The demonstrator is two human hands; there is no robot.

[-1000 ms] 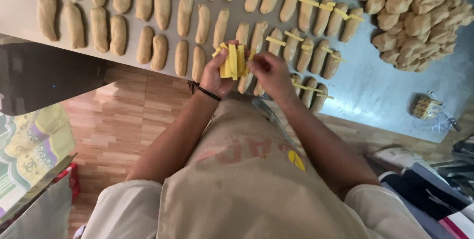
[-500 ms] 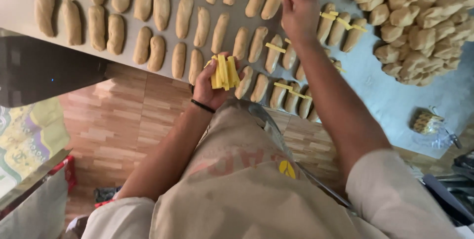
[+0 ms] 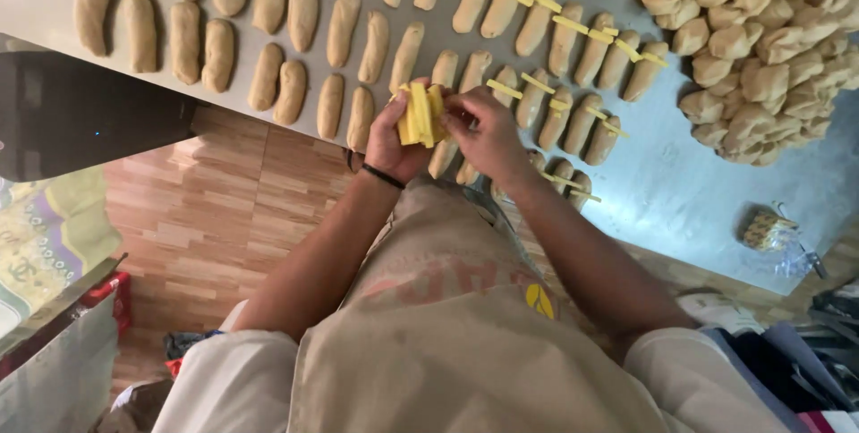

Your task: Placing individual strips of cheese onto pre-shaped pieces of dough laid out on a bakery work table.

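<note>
My left hand (image 3: 394,138) grips a bundle of yellow cheese sticks (image 3: 419,114) upright over the near edge of the metal table (image 3: 689,191). My right hand (image 3: 483,129) has come up against the bundle, its fingertips pinching a stick at the top. Rows of oblong dough pieces (image 3: 304,17) lie across the table beyond the hands. Several dough pieces on the right (image 3: 582,44) each carry a yellow stick laid across them.
A heap of round dough lumps (image 3: 761,48) is piled at the table's far right. A small crumpled clear wrapper (image 3: 771,232) lies near the table's front right edge. Wooden floor (image 3: 215,218) shows below the table, with a dark block (image 3: 80,120) at left.
My right hand reached out to the far rows of dough half a second ago, then came back to the bundle in my left hand. My left hand stayed in place.
</note>
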